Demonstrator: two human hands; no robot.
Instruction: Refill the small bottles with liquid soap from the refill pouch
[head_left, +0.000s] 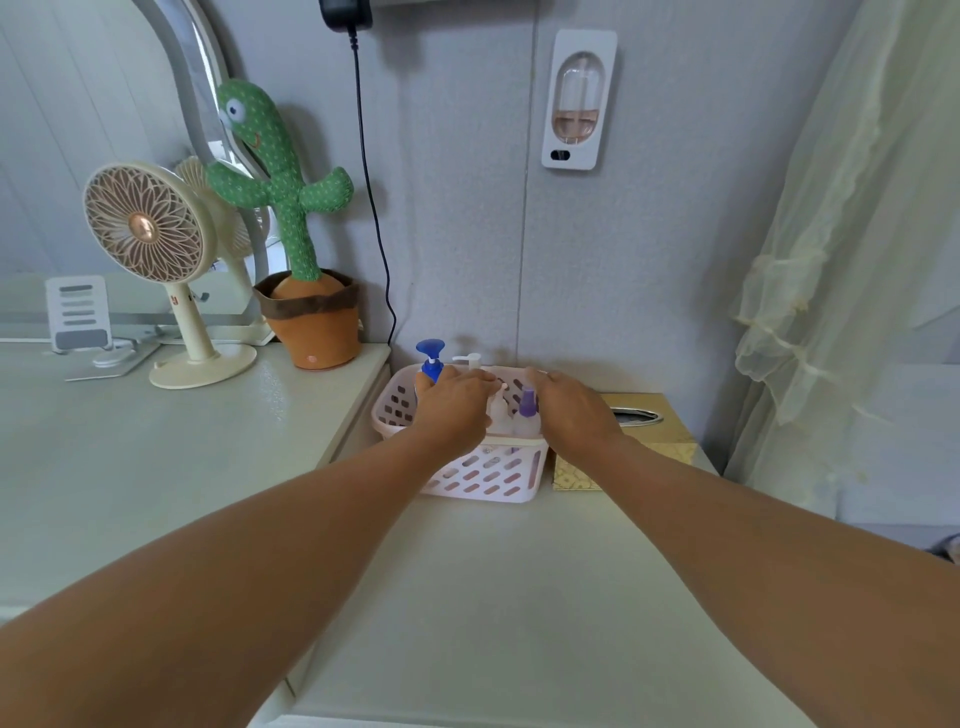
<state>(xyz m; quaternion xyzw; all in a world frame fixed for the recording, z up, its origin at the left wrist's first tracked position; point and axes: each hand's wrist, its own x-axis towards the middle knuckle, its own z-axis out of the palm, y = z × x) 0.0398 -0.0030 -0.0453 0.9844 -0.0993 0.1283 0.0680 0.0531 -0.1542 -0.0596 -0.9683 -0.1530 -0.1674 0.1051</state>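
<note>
Both of my hands are out over the pink basket (485, 475) that sits on the table (519, 597) against the wall, just beside a gold tissue box (649, 441). My left hand (454, 408) lies palm down across the basket's left half, fingers spread and loosely curved; I cannot tell whether it has hold of anything beneath it. My right hand (574, 415) rests palm down over the right rim, fingers loosely extended, and I cannot tell if it grips the rim or only hovers.

Between the hands stand two small bottles: a clear one with a white cap (498, 413) and one with a purple spray top (527, 415). Behind them rise a blue pump bottle (431, 364) and a white pump head (467, 359). I see no refill pouch; it may be hidden in the basket under my hands.

I judge this the opening step: fetching the supplies, with nothing opened or poured yet. Next I would need to close on the basket's sides or on a single bottle and bring it toward me onto the open table, keeping the bottles upright so none tips.
</note>
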